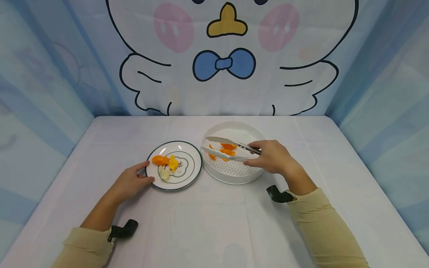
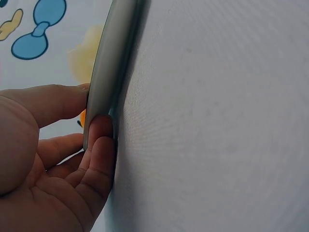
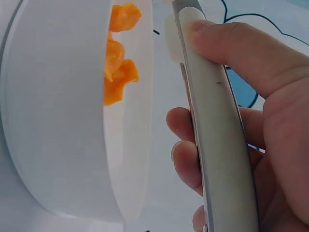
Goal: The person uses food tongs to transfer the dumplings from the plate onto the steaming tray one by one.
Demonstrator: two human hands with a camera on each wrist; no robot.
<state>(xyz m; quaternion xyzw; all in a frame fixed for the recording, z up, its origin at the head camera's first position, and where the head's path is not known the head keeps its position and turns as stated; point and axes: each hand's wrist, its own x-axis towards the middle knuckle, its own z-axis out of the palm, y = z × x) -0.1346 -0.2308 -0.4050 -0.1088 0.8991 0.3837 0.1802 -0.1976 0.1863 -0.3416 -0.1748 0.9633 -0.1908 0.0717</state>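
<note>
My left hand (image 1: 129, 183) grips the left rim of a white plate (image 1: 191, 163) with a dark edge, thumb over the rim and fingers curled beneath it in the left wrist view. On the plate lie an orange piece (image 1: 160, 160), a yellow piece (image 1: 173, 164) and a pale cream piece (image 1: 164, 174). Metal tongs (image 1: 219, 140) with whitish tips are held in my right hand (image 1: 273, 158), their arms spread apart. Those tips hover over a round white perforated tray (image 1: 231, 178), where several orange pieces (image 1: 228, 152) lie, partly hidden by the tongs.
Plate and tray stand side by side, rims close together, on a table with a white cloth (image 1: 201, 230). Behind the table hangs a curtain (image 1: 224, 93) printed with a cartoon figure, and blue curtains (image 1: 43, 74) flank both sides.
</note>
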